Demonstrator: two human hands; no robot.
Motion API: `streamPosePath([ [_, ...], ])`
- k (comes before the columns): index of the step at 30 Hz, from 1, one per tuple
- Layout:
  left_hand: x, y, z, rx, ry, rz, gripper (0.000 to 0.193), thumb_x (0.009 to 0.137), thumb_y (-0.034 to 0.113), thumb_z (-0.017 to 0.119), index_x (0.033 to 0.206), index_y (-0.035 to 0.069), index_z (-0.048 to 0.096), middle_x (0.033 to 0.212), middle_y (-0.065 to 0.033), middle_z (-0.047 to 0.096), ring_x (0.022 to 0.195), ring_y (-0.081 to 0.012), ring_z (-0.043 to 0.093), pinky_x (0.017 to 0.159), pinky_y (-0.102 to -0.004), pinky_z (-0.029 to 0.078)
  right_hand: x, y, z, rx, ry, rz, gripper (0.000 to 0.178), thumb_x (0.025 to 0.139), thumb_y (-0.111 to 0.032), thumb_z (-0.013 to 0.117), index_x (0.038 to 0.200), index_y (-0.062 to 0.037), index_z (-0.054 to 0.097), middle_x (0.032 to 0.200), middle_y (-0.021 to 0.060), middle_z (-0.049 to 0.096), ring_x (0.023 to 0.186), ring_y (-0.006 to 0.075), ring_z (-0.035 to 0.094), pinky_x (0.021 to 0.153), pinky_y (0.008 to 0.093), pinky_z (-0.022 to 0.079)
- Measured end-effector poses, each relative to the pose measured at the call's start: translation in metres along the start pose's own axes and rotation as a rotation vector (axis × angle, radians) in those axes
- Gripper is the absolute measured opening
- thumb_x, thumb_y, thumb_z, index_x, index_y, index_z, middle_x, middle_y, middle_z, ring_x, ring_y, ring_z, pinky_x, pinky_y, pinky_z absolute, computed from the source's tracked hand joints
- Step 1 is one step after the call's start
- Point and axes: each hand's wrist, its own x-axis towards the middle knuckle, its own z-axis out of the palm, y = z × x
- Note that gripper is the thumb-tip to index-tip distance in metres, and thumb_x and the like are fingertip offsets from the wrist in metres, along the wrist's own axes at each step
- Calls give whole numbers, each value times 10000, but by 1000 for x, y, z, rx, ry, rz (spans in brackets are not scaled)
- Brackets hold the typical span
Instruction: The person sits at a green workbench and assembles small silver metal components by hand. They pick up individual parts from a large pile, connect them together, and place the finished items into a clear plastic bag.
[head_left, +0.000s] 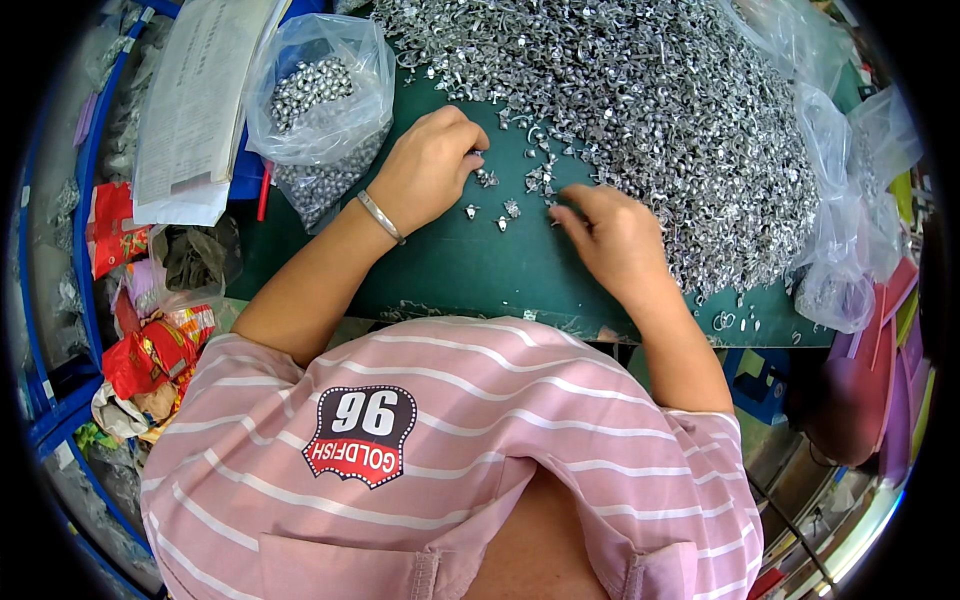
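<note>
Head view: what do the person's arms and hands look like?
The left hand and right hand are gloveless. A thin silver-coloured bangle circles the left wrist; none shows on the right. Short pink fabric sleeves with white stripes leave the forearms bare.

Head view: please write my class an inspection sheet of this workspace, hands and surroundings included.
Surface: green tabletop, partly covered.
Job's things: heap of small silvery metal parts; several loose parts lying nearer the person.
Clutter: clear bag of round silvery pieces; papers beside it.
Hands: left hand by loose parts, grip unclear; right hand beside the heap, grip unclear.
Cables: nothing seen.
Surroundings: blue rack and red packages at left.
</note>
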Motion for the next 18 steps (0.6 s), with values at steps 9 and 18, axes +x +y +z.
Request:
streamPosePath([
  [9, -2, 7, -3, -203, 66, -227, 178, 779, 16, 646, 954, 11, 613, 865, -114, 576, 714, -190, 590, 651, -283, 476, 5, 17, -6, 1674, -212, 417, 67, 846, -81, 570, 855, -15, 578, 697, 67, 583, 442, 78, 393, 376, 199, 236],
  [18, 16, 11, 15, 52, 61, -60, 235, 758, 95, 697, 973, 77, 604, 871, -92, 529, 815, -284, 560, 709, -376, 462, 14, 3, -8, 1778, -285, 605, 182, 932, -170, 523, 896, -6, 593, 572, -20, 422, 404, 47, 323, 355, 185, 209],
])
